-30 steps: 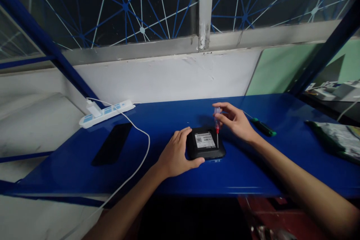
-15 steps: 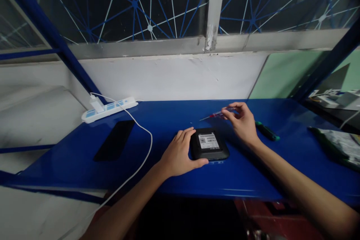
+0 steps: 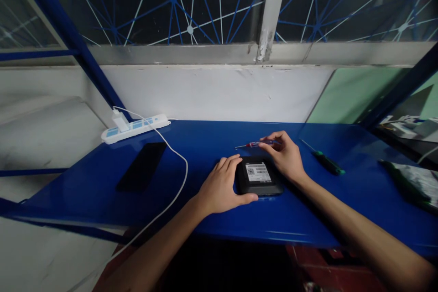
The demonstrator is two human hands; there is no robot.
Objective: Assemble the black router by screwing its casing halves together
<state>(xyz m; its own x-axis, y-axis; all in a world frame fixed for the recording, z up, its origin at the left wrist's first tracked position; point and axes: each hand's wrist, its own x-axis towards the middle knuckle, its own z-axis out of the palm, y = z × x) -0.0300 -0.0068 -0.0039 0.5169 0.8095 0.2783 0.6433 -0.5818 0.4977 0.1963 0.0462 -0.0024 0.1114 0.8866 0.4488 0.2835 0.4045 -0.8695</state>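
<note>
A black flat device (image 3: 278, 188) with a white label on its top lies on the blue table. Spread around its left edge is my left hand (image 3: 222, 187), thumb at the near side and fingers at the far side, gripping it. My right hand (image 3: 285, 155) pinches the clear and red handle of a small screwdriver (image 3: 253, 144). The screwdriver is held nearly level behind the device, its thin tip pointing left. A tiny light speck lies at the tip, too small to make out.
A green-handled screwdriver (image 3: 328, 163) lies at the right, with a silvery packet (image 3: 415, 182) farther right. At the left are a black flat slab (image 3: 142, 166), a white power strip (image 3: 137, 128) and a white cable (image 3: 186, 169) crossing the table (image 3: 85, 191).
My right hand has moved left with the small screwdriver, uncovering the green screwdriver's shaft. The tip is now at the light speck. My left hand stays on the device; the view has shifted slightly.
</note>
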